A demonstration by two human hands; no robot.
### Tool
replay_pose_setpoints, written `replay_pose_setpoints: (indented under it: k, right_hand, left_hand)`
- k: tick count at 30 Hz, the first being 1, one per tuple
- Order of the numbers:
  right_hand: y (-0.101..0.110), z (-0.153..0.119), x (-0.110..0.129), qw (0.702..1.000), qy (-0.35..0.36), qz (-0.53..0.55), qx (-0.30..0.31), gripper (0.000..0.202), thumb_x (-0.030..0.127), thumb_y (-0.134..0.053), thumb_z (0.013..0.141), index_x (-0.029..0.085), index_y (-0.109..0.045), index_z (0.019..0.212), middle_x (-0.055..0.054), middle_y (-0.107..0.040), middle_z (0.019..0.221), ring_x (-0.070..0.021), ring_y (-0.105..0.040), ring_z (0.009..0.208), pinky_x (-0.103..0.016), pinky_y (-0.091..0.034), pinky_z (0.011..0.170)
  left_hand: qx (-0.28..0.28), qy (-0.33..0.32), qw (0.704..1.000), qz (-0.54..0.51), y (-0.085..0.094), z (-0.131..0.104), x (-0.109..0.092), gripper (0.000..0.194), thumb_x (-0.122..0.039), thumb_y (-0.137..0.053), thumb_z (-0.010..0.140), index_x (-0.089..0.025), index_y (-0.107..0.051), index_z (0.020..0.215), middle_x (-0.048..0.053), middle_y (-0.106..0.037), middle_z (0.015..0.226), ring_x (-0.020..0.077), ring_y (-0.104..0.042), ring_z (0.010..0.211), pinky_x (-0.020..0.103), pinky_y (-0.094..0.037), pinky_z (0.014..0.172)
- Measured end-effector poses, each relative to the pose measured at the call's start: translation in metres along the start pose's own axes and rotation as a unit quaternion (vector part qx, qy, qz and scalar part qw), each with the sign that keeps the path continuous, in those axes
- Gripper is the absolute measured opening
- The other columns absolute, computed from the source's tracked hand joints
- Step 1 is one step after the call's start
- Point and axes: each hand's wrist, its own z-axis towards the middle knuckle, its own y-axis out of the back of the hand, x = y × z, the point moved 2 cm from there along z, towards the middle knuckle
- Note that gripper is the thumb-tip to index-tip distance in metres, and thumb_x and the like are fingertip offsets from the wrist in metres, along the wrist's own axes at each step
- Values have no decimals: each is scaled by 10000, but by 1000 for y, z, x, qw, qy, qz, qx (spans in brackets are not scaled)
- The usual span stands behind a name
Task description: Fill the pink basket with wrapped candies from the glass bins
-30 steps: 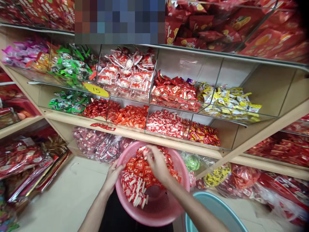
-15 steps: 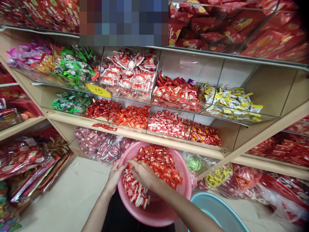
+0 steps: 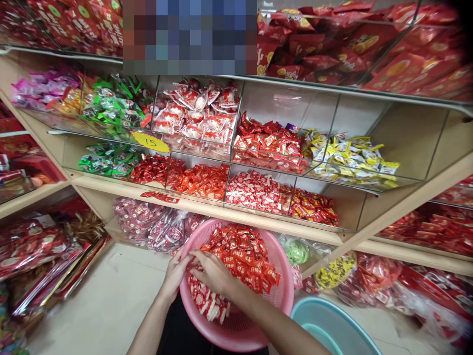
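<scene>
A round pink plastic basket [image 3: 287, 281] is right in front of me, holding wrapped candies. Red-orange candies [image 3: 246, 254] fill its far and right side, while red-and-white candies [image 3: 209, 301] lie at the near left. At the basket's left rim, my left hand [image 3: 174, 276] is closed on the edge. Reaching over the candies from the right, my right hand [image 3: 211, 272] has its fingers bent together beside the left hand's fingertips. What those fingers hold, if anything, is hidden.
Beyond the basket stands a wooden shelf [image 3: 207, 209] with clear bins of sorted candies and a yellow price tag [image 3: 151, 142] reading 15. A blue tub [image 3: 332, 315] sits at the lower right. Bagged candies [image 3: 148, 222] lie under the shelf, and more packages [image 3: 40, 241] at left.
My right hand has moved slightly toward the left rim, its fingers now closer to my left hand. The basket has stayed in place.
</scene>
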Motion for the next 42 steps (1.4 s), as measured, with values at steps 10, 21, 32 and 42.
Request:
replay_pose_setpoints:
  k: [10,21,32,42]
  right_hand:
    - [73,-2,6,990,26,-13,-141,361,277,-402,919,218,-477,1267,-75,-628,1057,-199,-560,992,-358,-432,887]
    - [219,21,-79,893,-243,-219,-309,216,314,-602,788,165,-630,941,-95,-668,881,-215,-598,847,-267,-390,663]
    - [211,19,-88,883,-258,-215,-328,250,396,-520,840,197,-669,808,-68,-674,793,-192,-603,764,-256,-368,620]
    - [190,-10,-29,878,26,-137,-457,250,320,-453,905,166,-648,937,-82,-640,922,-189,-549,886,-319,-409,817]
  left_hand:
    - [13,50,998,-30,-5,-4,-8,630,-301,-699,677,-201,-511,1270,96,-673,1111,261,-637,976,343,-482,825]
    - [-4,61,998,-13,-7,-5,-11,627,-336,-688,690,-184,-506,1270,89,-694,1069,250,-647,962,324,-499,796]
    - [-7,60,998,-1,-7,-5,-12,641,-311,-706,665,-191,-516,1266,78,-704,1041,246,-664,908,324,-496,794]
    - [6,54,998,-6,-7,-5,-10,645,-327,-692,679,-189,-503,1281,82,-708,1021,250,-671,872,335,-499,769]
